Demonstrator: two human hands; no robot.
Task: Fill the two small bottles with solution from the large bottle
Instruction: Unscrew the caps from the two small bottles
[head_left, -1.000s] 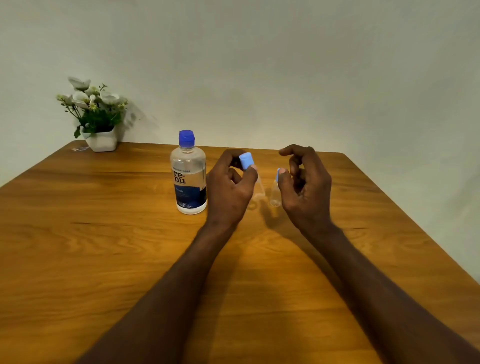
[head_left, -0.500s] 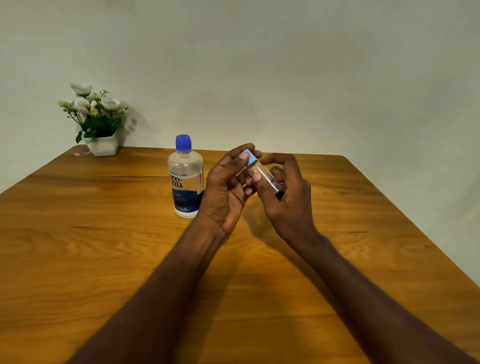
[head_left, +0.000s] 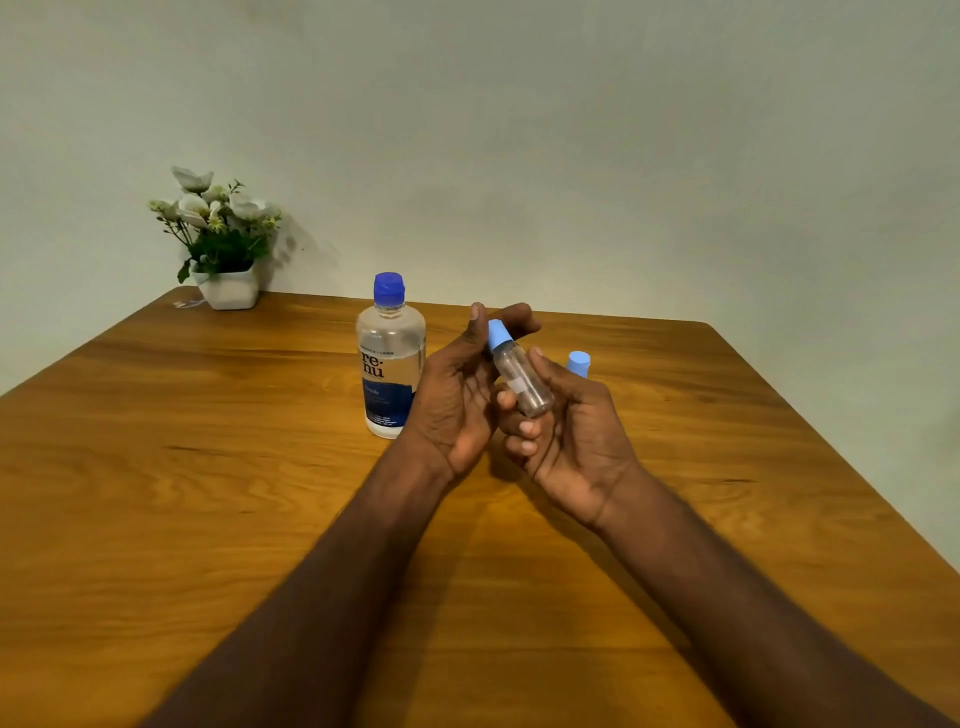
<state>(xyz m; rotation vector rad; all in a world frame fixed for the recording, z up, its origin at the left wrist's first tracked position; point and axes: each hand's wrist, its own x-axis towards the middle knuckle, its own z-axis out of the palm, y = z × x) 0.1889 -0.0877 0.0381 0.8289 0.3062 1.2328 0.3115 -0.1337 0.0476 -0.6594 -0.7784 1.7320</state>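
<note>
A large clear bottle (head_left: 390, 364) with a dark blue cap and blue label stands upright on the wooden table (head_left: 156, 467), just left of my hands. My right hand (head_left: 566, 436) grips the body of a small clear bottle (head_left: 521, 382), held tilted above the table. My left hand (head_left: 457, 400) pinches that bottle's light blue cap (head_left: 500, 335) between thumb and fingers. A second small bottle stands behind my right hand; only its light blue cap (head_left: 577, 362) shows.
A white pot of white flowers (head_left: 223, 244) sits at the table's far left corner against the wall. The table's right edge runs diagonally close to my right forearm.
One small bottle was lifted off the table and tilted between both hands. My right hand left the other small bottle, which now stands behind it. The hands came together.
</note>
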